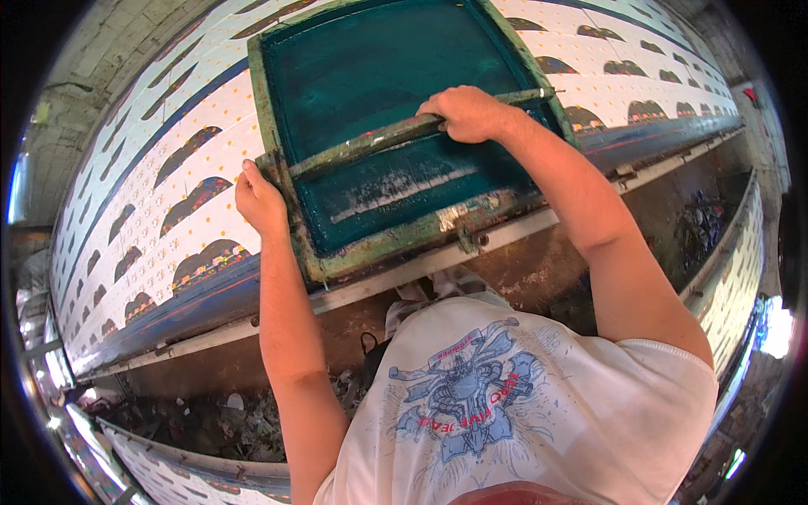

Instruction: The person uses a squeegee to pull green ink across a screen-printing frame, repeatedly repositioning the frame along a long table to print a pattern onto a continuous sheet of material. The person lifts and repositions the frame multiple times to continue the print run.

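Note:
A screen-printing frame (268, 101) with ink-stained green edges lies flat on printed white fabric (227, 156). Dark teal mesh (379, 63) fills it, wet-looking, with a pale streaked patch near its front edge. Across the mesh, tilted up toward the right, runs a long stained squeegee (362, 151). My right hand (470, 114) is closed around the squeegee's bar, right of its middle. At the left side, my left hand (261, 202) grips the frame's edge near the squeegee's left end, thumb pointing up; its other fingers are partly hidden.
The long table's front rail (202, 339) runs below the frame, with small metal stops along it. Fabric with dark arched shapes and orange dots extends left and right. Behind me stands another fabric-covered table (181, 471). Scraps of debris (252, 425) lie on the floor between.

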`<state>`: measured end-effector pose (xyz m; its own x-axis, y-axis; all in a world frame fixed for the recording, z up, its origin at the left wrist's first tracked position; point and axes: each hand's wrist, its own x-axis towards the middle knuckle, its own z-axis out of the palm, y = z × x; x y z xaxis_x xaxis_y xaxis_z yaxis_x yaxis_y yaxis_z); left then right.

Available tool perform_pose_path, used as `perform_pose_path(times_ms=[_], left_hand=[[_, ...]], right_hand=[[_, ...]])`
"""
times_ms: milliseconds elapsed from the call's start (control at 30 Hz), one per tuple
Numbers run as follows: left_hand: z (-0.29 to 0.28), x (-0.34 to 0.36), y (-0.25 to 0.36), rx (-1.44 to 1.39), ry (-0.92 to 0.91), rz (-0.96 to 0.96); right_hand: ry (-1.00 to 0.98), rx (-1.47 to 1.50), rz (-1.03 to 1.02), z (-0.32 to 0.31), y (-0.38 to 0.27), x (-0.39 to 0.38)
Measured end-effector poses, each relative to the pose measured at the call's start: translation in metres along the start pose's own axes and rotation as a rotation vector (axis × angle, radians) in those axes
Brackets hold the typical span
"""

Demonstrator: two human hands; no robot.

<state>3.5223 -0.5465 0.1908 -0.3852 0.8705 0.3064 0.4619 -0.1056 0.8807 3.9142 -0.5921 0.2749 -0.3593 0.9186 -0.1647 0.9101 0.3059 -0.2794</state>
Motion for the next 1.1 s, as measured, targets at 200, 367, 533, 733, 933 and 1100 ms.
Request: perform_pose_path(times_ms=[200,367,533,733,933,1100], left_hand=[[-0.004,-0.001,-0.001,-0.018,-0.03,-0.059],[-0.003,0.003,-0.006,0.096,-0.043,-0.044],[0.0,0.007,-0.013,0.127,-0.029,-0.042],[0.005,0.005,-0.007,0.244,-0.046,-0.018],[-0.002,0.016,-0.022,0.371,-0.02,-0.031],[0.0,0.018,-0.02,0.536,-0.045,-0.032]], right_hand=[[-0.004,0.009,0.022,0.028,-0.039,-0.073],[0.089,-0.038,-0.044,0.046,-0.052,-0.108],[0.06,0.062,-0.06,0.05,-0.058,-0.129],[0.194,0.174,-0.194,0.064,-0.039,-0.145],[0.61,0.518,-0.18,0.045,0.016,-0.202],[0.976,0.561,0.205,0.052,0.107,-0.262]])
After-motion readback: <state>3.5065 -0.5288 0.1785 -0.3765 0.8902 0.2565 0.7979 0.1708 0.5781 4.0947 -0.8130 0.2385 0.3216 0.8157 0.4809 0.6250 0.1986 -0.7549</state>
